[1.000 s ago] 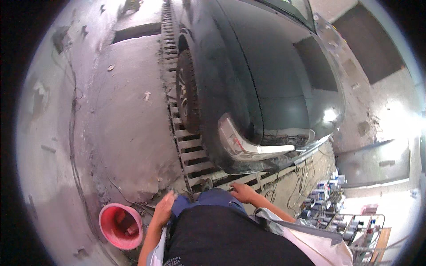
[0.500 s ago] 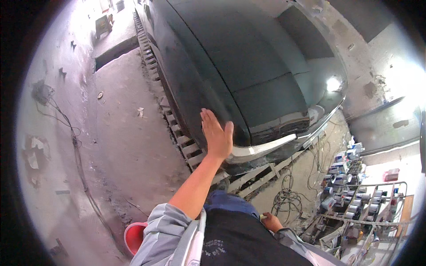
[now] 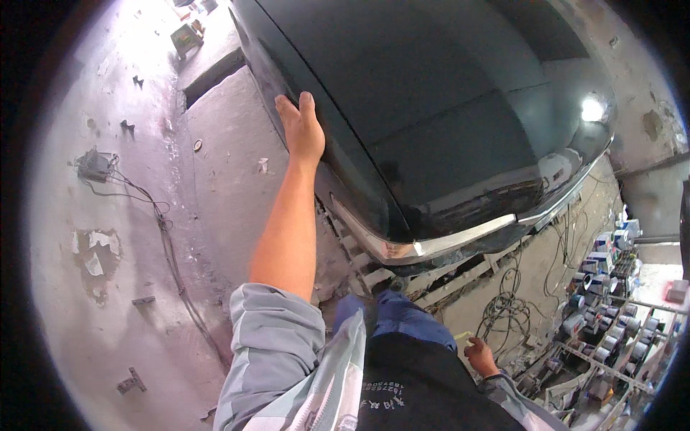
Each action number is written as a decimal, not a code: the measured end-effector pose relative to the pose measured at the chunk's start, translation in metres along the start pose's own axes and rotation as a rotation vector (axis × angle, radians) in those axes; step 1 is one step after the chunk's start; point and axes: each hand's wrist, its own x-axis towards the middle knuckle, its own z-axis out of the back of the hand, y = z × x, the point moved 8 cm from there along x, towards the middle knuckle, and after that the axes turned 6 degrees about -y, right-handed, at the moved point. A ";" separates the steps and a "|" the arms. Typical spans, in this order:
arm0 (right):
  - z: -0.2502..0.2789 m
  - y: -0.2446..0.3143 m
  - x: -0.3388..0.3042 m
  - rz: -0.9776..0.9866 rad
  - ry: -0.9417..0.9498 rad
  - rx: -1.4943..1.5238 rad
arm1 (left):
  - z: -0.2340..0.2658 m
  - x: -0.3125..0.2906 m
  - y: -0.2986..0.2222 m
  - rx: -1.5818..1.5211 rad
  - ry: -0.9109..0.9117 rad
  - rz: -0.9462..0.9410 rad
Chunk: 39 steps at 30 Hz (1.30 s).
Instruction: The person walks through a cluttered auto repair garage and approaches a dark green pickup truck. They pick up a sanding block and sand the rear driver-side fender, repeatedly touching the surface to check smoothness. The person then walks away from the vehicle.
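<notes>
1. One black car [image 3: 438, 129] is in play here, filling the upper middle, its nearest front corner just ahead of the wearer's legs.
2. Left hand [image 3: 302, 133] up on the front fender [image 3: 348, 176], over by its outer edge: fingers extended, thumb apart, gripping nothing, the palm side out of sight against the bodywork.
3. Right hand [image 3: 480, 357] down beside the blue trousers [image 3: 417, 316], fingers curled on one thin yellowish strip [image 3: 462, 335].
4. One headlight [image 3: 417, 249] in view, pale, wrapping that nearest corner; one long seam separates fender from hood.
5. Over to the floor [image 3: 223, 187]: one coil of dark cable [image 3: 496, 310] near the car's front edge, and one small ring-shaped piece [image 3: 198, 146] close to the base of the wall [image 3: 93, 215].
6. On that wall, two black brackets, an upper one [image 3: 138, 80] and a lower one [image 3: 127, 126], plus one grey box [image 3: 95, 167] trailing cables.
7. One metal rack [image 3: 607, 368] lower right, with well over ten cans [image 3: 632, 323] crowding it; overlap blocks an exact count, and their labels are too small to read.
8. Writing? Pale characters and digits across the black shirt [image 3: 424, 388].
</notes>
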 end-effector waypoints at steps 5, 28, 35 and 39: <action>-0.011 -0.005 -0.014 -0.004 0.002 0.221 | -0.003 -0.074 -0.005 0.069 0.023 -0.126; -0.098 0.001 -0.090 -0.228 -0.120 0.502 | -0.004 -0.004 0.029 -0.082 0.134 -0.047; -0.104 -0.035 -0.093 -0.300 -0.053 0.635 | 0.000 0.058 0.040 -0.324 0.108 0.071; -0.097 -0.050 -0.081 -0.348 -0.031 0.726 | -0.011 0.027 0.045 -0.442 0.218 0.045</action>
